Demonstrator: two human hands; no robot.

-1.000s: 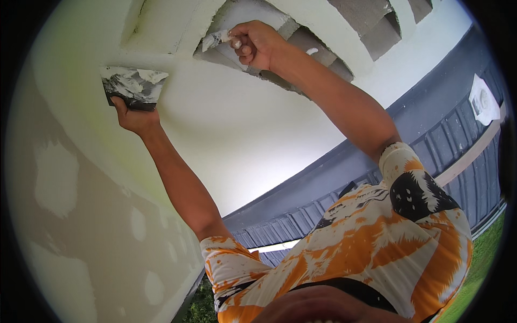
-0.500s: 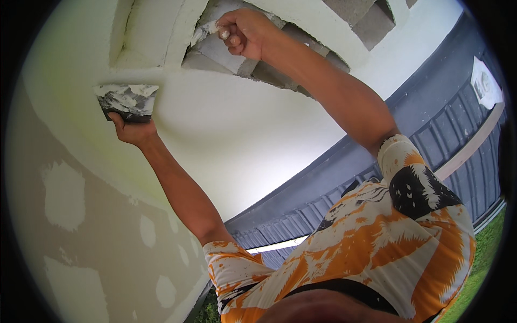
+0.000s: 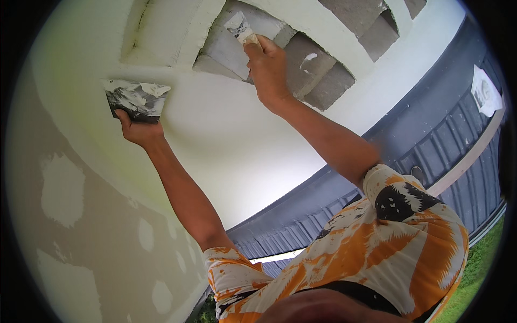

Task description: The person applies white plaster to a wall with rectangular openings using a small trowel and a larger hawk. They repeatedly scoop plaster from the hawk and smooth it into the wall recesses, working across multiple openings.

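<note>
My left hand [image 3: 141, 129] grips the lower edge of a wide dark putty spreader [image 3: 137, 99], its face smeared with white filler, held up against the pale wall. With my right hand [image 3: 268, 70] I am closed around the handle of a small putty knife [image 3: 239, 27]. Its blade, pointing up and left, carries white paste with dark streaks. The knife is in front of a recess [image 3: 221, 46] with a grey inner surface; whether the blade touches it I cannot tell. A white dab [image 3: 309, 56] marks the grey surface right of my hand.
More recesses [image 3: 371, 27] lie at the upper right, with a pale one [image 3: 156, 32] at the upper left. White patches [image 3: 63, 191] dot the beige wall. Dark roof tiles [image 3: 436, 145] run along the right, where a white crumpled sheet [image 3: 486, 90] lies beside a plank [image 3: 468, 156].
My right hand has moved right and down from the recess's left edge, and the small putty knife's blade has turned upward. The left hand and spreader appear slightly farther right.
</note>
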